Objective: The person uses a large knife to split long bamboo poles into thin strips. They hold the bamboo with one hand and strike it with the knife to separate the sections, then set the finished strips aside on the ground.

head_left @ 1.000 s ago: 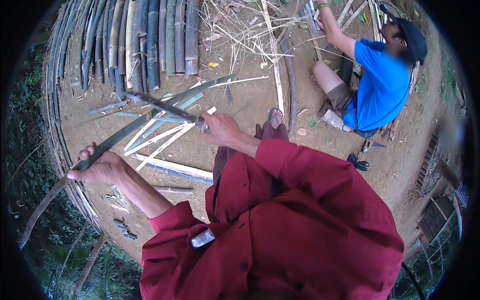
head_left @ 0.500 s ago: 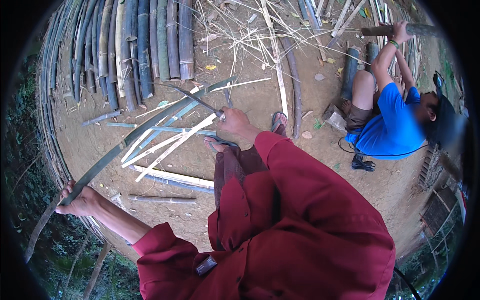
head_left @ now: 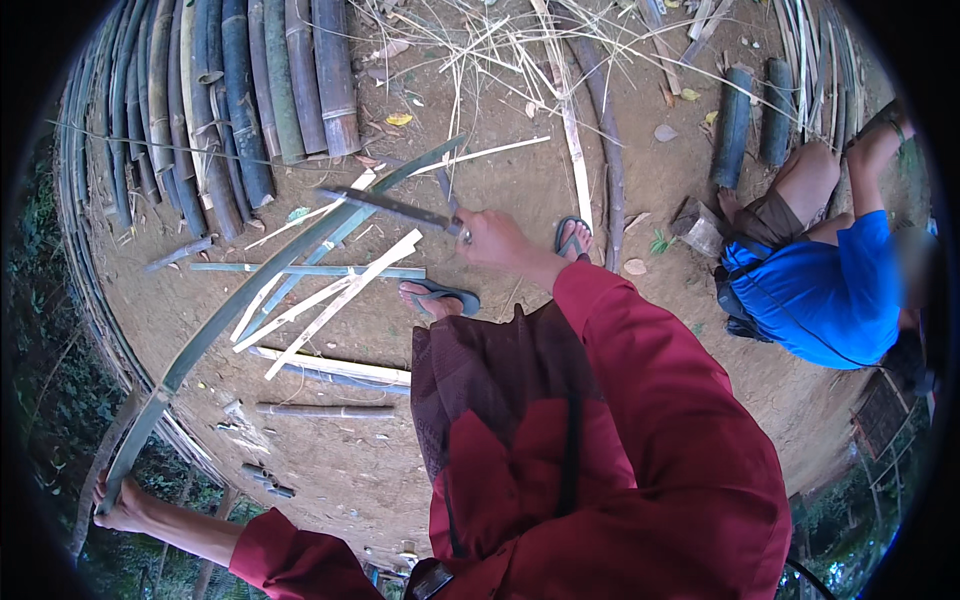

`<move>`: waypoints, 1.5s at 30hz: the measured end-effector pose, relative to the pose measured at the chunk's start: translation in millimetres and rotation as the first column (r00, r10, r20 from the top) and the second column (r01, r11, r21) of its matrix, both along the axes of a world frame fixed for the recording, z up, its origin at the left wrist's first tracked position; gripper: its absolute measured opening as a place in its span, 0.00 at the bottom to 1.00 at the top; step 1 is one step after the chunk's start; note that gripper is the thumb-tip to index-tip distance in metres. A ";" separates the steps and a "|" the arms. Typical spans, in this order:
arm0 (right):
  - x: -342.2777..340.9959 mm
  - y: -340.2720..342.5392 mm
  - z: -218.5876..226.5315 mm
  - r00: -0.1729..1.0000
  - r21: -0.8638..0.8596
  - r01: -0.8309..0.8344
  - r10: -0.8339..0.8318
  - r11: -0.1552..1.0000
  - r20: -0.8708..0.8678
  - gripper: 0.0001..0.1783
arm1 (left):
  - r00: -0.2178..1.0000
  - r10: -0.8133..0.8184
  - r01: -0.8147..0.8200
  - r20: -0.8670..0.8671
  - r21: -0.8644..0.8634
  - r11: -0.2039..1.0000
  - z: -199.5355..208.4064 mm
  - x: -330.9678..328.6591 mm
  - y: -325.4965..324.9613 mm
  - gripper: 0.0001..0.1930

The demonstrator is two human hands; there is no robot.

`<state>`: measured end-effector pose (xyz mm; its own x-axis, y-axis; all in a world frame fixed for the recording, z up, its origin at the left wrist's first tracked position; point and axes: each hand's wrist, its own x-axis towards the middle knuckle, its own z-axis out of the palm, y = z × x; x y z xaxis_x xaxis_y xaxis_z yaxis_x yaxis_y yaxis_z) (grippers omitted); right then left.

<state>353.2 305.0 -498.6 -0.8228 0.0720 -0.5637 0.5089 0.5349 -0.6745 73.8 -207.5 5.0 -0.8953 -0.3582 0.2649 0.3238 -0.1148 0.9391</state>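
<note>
My left hand [head_left: 122, 506], at the lower left, is closed around the near end of a long green split-bamboo strip [head_left: 240, 302]. From there the strip slants up and away to the right, its far part over the ground. My right hand [head_left: 492, 240] grips a long-bladed knife [head_left: 395, 207], most of the handle hidden by the fingers. The blade points left and lies across the far part of the strip; whether it touches cannot be told. Beneath them on the dirt are pale split-bamboo pieces [head_left: 345, 303] and a green strip [head_left: 310, 270].
Dark bamboo poles [head_left: 283, 90] lie side by side at the far left. Thin shavings [head_left: 480, 50] litter the far middle, near a long brown stick [head_left: 607, 130]. At right a person in blue [head_left: 820, 290] sits by a wooden block [head_left: 700, 225] and short bamboo sections [head_left: 733, 128].
My left hand has moved down and farther left, still holding the strip. The knife blade has swung to a flatter angle. The person at right has shifted, and their raised pole has left view.
</note>
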 end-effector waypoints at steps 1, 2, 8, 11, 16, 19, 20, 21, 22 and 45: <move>3.6 1.2 -38.1 0.991 0.009 0.110 -0.110 0.994 0.078 0.24 | 0.984 0.169 -0.165 0.050 -0.071 0.984 -1.6 -1.9 12.6 0.35; 1.5 8.8 -78.4 0.965 0.021 0.223 -0.223 0.975 0.137 0.25 | 0.993 0.091 -0.086 0.081 -0.057 0.995 7.3 -9.8 -1.4 0.36; 31.0 73.5 -171.2 0.972 0.140 0.106 -0.132 0.984 0.192 0.24 | 0.988 0.113 -0.045 0.103 -0.511 0.858 39.7 -20.9 -83.1 0.36; 47.9 80.9 -202.9 0.936 0.131 0.137 -0.172 0.982 0.309 0.24 | 0.973 -0.189 0.209 0.134 -0.155 0.966 19.3 -10.1 -67.2 0.35; 13.0 107.6 -204.0 0.912 0.156 0.091 -0.145 0.984 0.384 0.24 | 0.997 0.067 -0.059 0.039 -0.177 0.982 -4.2 -2.1 -15.4 0.32; -3.7 105.2 -147.1 0.890 0.172 0.077 -0.145 0.982 0.432 0.26 | 0.991 0.130 -0.121 0.035 -0.191 0.974 -15.2 14.2 20.6 0.30; 1.8 104.8 -131.8 0.890 0.178 0.103 -0.170 0.979 0.422 0.26 | 0.997 -0.069 0.071 0.036 -0.052 0.996 -10.7 22.7 19.9 0.28; 6.9 101.4 -111.5 0.891 0.182 0.126 -0.192 0.975 0.411 0.26 | 0.981 -0.193 0.193 -0.009 0.005 0.981 -11.9 30.9 24.0 0.26; 16.0 103.2 -78.4 0.886 0.131 0.208 -0.243 0.969 0.395 0.27 | 0.998 -0.003 0.000 -0.056 -0.050 0.999 -20.0 46.2 63.9 0.25; 231.7 113.7 314.2 0.728 -0.136 0.679 -0.686 0.721 -0.004 0.16 | 0.867 -0.456 0.321 -0.199 -0.478 0.818 34.1 133.6 416.6 0.12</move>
